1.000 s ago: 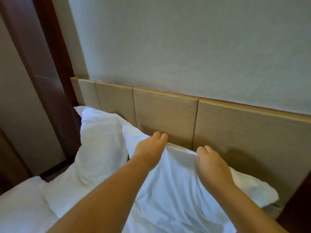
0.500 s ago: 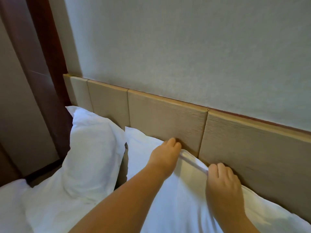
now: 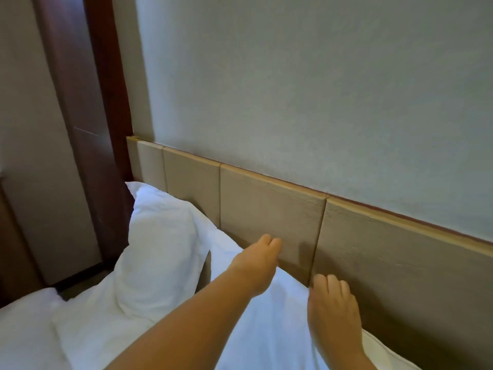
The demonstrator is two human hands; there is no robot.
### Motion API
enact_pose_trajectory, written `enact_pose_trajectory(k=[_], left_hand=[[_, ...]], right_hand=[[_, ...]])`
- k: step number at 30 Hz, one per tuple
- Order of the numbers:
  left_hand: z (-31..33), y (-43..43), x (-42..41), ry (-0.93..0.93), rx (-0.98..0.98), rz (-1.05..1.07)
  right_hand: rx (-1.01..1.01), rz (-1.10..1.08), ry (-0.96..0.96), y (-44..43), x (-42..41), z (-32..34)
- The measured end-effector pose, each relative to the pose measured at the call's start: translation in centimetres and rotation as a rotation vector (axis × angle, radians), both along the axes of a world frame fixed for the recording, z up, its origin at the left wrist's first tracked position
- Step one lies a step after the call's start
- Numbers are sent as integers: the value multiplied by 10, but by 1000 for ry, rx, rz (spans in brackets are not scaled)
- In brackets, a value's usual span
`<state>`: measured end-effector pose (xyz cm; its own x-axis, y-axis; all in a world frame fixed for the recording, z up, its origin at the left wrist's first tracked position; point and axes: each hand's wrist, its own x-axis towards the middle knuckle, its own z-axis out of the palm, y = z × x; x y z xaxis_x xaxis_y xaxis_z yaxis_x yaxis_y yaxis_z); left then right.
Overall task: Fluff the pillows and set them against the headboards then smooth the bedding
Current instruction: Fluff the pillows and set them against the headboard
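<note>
Near pillow [image 3: 280, 324] lies under both hands, long axis along the headboard [image 3: 266, 206], top edge touching it. Left hand [image 3: 257, 263] and right hand [image 3: 333, 305] sit on that edge, fingertips hidden: can't tell if gripping or pressing.

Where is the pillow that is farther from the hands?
The far pillow stands at the left of the head view, against the headboard's left end, between the dark wooden frame and the nearer pillow.
</note>
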<state>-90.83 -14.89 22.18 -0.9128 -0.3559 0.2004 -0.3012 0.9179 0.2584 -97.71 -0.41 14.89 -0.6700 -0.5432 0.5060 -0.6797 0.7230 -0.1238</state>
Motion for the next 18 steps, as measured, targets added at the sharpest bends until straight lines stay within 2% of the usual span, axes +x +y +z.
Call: enact_pose_trajectory(k=[8,13,18], left_hand=[[13,38,133,-172,19,13],[-5,57,228,-219,22,101],[-44,80,306,-261,25,188]], right_hand=[[-95,129,-13,2,117,24],[-111,203,-117,4,214,13],[81,239,-228,29,294,-6]])
